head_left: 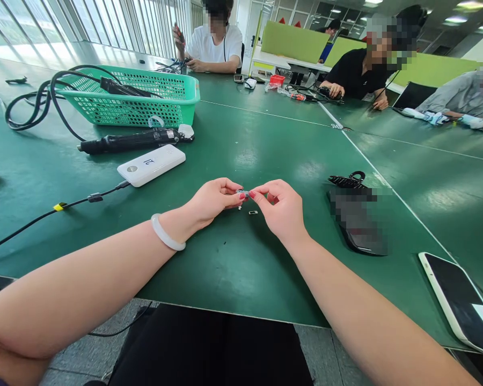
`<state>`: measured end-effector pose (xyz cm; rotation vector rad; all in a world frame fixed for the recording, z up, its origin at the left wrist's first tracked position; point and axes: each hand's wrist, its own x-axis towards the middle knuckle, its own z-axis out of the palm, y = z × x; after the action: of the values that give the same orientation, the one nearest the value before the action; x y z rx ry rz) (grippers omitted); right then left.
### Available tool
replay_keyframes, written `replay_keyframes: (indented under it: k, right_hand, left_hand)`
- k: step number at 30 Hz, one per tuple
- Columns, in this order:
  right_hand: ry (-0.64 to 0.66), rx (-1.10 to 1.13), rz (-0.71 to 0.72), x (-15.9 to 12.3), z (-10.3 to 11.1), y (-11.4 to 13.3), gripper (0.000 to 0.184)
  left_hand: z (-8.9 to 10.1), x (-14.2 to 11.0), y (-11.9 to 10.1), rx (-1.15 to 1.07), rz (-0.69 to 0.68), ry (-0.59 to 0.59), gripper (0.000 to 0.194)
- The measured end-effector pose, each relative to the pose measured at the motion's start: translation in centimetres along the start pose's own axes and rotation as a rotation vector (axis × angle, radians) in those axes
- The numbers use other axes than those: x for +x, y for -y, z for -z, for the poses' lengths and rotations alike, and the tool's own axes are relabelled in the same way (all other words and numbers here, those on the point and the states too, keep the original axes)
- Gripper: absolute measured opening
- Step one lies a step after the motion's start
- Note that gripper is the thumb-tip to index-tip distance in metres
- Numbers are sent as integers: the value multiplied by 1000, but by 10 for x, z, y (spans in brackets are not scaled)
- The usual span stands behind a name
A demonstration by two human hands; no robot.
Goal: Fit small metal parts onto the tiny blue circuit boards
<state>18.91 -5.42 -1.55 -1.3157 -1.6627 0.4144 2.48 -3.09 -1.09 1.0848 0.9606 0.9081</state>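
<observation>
My left hand (215, 199) and my right hand (279, 206) meet above the green table, fingertips pinched on a small grey metallic part (243, 193). It is too small for me to tell its kind, and the fingers cover much of it. Just below the fingertips a tiny pale piece (240, 207) shows close to the left thumb. On the tabletop under my hands lies a small rectangular metal piece (253, 213). A white bangle (166, 233) circles my left wrist.
To the left are a green basket (145, 110) with cables, a black rod-shaped tool (132, 140) and a white power bank (152, 165) on a cable. At right lie a black pouch (356, 220), a hair claw clip (348, 181) and a phone (461, 300). Several people sit across the table.
</observation>
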Motion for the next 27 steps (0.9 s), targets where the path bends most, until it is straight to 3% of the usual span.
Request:
replay_keyframes:
  k: [8, 14, 17, 22, 24, 27]
  right_hand:
    - [-15, -97, 92, -2, 1, 3, 9]
    - [-19, -115, 87, -1, 3, 2, 14]
    - [65, -152, 37, -1, 2, -2, 16]
    - [352, -300, 89, -1, -9, -7, 9]
    - [377, -352, 126, 0, -11, -7, 14]
    - [310, -312, 113, 2, -8, -5, 18]
  left_hand:
    - [-1, -1, -2, -50, 10, 31, 18]
    - [-2, -1, -4, -102, 7, -56, 13]
    - [-1, 2, -3, -111, -5, -119, 12]
    - [1, 5, 0, -101, -17, -153, 18]
    - [2, 6, 1, -92, -22, -149, 20]
    - [2, 6, 2, -68, -17, -137, 22]
